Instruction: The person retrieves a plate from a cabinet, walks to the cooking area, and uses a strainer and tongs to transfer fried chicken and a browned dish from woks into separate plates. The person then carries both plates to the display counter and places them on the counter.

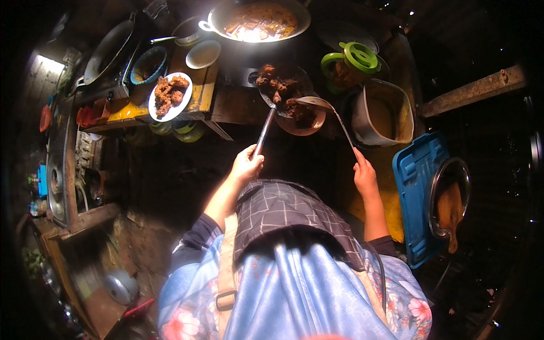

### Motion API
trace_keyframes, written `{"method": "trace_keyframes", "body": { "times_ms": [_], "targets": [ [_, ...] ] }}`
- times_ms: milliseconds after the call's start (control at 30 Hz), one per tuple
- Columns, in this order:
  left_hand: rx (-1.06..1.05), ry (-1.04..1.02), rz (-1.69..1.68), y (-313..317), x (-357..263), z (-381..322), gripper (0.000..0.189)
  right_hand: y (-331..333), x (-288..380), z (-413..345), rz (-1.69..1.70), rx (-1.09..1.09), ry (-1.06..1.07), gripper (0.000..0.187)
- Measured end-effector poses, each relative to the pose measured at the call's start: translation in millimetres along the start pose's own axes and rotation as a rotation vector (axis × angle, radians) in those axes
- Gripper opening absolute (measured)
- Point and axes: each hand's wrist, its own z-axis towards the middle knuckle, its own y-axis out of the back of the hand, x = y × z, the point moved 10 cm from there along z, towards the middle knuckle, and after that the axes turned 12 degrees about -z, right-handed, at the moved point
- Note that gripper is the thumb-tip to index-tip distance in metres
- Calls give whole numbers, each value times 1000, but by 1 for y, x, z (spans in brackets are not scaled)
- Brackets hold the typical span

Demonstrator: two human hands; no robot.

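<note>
My left hand grips the long handle of a skimmer, whose round head is loaded with dark fried pieces that look like chicken. My right hand holds a long-handled metal spoon or turner. Its head reaches left over a shallow bowl, touching or just above the browned pieces there. The skimmer overlaps the bowl's upper left side. Beyond them, a large wok holds food in a bubbling brown liquid on the stove.
A white plate of fried pieces sits on the counter's left edge, near an empty-looking bowl and a blue-rimmed basin. To the right are a green-lidded container, a deep metal pot and a blue plastic lid.
</note>
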Motion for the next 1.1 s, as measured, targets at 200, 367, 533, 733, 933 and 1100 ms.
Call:
{"method": "trace_keyframes", "body": {
  "times_ms": [200,367,533,733,933,1100],
  "targets": [
    [65,-17,-15,4,-6,1,36,4,7,20,-190,-1,109,65],
    [35,-3,-83,6,-4,3,35,13,10,23,-205,7,142,69],
    [5,-32,-69,9,-2,5,34,23,-7,15,-237,46,80,66],
    [-28,8,-59,5,-2,3,32,9,-31,9,232,-109,41,52],
    [-51,-19,-50,-11,-3,-7,31,-53,-18,20,718,356,-619,50],
    [-96,-245,199,-23,-3,-7,37,-82,29,27,712,521,-654,38]
  ]
}}
